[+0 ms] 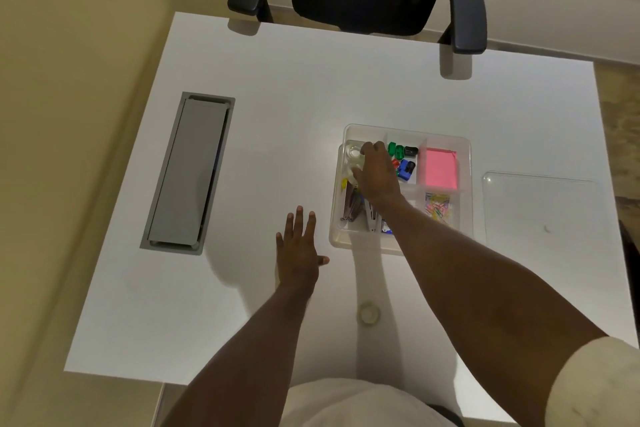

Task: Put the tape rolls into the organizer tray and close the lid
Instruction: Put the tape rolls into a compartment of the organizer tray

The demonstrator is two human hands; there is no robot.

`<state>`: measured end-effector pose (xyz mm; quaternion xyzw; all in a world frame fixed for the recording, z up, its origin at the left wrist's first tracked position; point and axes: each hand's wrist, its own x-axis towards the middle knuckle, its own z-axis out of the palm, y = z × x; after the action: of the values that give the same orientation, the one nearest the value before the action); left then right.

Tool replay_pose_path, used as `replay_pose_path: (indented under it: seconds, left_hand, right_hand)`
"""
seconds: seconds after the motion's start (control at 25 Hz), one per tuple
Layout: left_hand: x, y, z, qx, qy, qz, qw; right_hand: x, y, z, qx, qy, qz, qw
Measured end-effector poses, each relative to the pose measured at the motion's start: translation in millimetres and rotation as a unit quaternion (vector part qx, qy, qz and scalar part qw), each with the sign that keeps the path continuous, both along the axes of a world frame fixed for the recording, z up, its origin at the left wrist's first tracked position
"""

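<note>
Covering tray corner, right hand, grip unclear

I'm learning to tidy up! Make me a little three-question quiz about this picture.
1. True or false: the clear lid is already on the organizer tray.
2. Where is the tape roll that still needs putting away? A) on the chair B) on the white desk, near the person C) on the pink notes
3. Fill in: the right hand reaches into the tray's far-left ____.

Key
1. False: it lies on the desk, right of the tray.
2. B
3. compartment, where clear tape rolls sit. The left hand is flat and open.
</note>
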<state>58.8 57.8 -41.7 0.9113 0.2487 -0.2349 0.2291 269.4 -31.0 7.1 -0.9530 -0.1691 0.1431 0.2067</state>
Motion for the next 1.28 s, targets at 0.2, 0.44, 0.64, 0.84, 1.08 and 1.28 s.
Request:
replay_pose_path:
  seconds: [0.2, 0.44, 0.64, 0.84, 1.08, 1.28]
  left_hand:
    - [-2, -1, 8, 0.0, -0.005, -0.006, 1.0]
    - [-7, -2, 17, -0.005, -0.005, -0.015, 1.0]
    - [-9, 0, 19, 0.004, -0.004, -0.032, 0.999]
    - [-8, 1, 18, 0.001, 0.006, -0.036, 0.999]
    - [-6, 2, 18, -0.007, 0.012, -0.031, 0.999]
    - [-4, 2, 18, -0.012, 0.013, -0.03, 0.999]
  right_hand:
    - [-49, -38, 6, 0.017, -0.13, 0.038, 0.991]
    - [-128, -90, -1, -0.024, -0.134, 0.139, 0.981]
    - [-184, -131, -8, -0.014, 0.004, 0.173, 0.985]
    - [-219, -167, -21, -0.074, 0.105, 0.186, 0.974]
    - [-233, -174, -28, -0.076, 0.101, 0.172, 0.977]
    - [-222, -160, -25, -0.056, 0.079, 0.171, 0.98]
